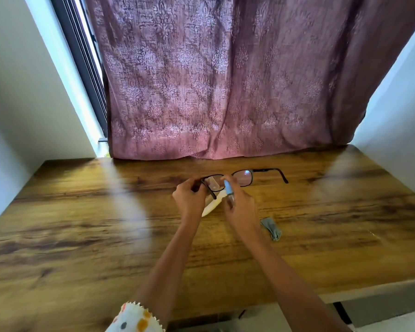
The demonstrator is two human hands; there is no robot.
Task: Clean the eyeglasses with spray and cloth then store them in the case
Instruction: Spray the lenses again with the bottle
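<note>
The left hand point(189, 196) has its fingers point(194, 182) curled tight around the left corner of the eyeglasses point(243, 177), pinching the dark frame where the temple arm joins the lens rim. The eyeglasses are lifted off the table point(82, 224), lenses facing the person, the far temple arm unfolded and pointing away to the right.

The right hand point(240, 208) is wrapped around a small spray bottle point(228, 191), fingers closed about its body with one fingertip resting on top of the pale blue head. The bottle stands roughly upright just in front of the eyeglasses, its nozzle close to the lens nearest the left hand. Any label on it is too blurred to read.

Below the eyeglasses, partly hidden between the two hands, a white case point(211, 206) lies on the table; whether it is open or holds anything cannot be told. To the right of the eyeglasses and nearer the person, just beside the right wrist, a crumpled grey cloth point(271, 228) lies on the wood. Behind the eyeglasses a patterned mauve curtain point(225, 80) hangs down to the table's far edge.
</note>
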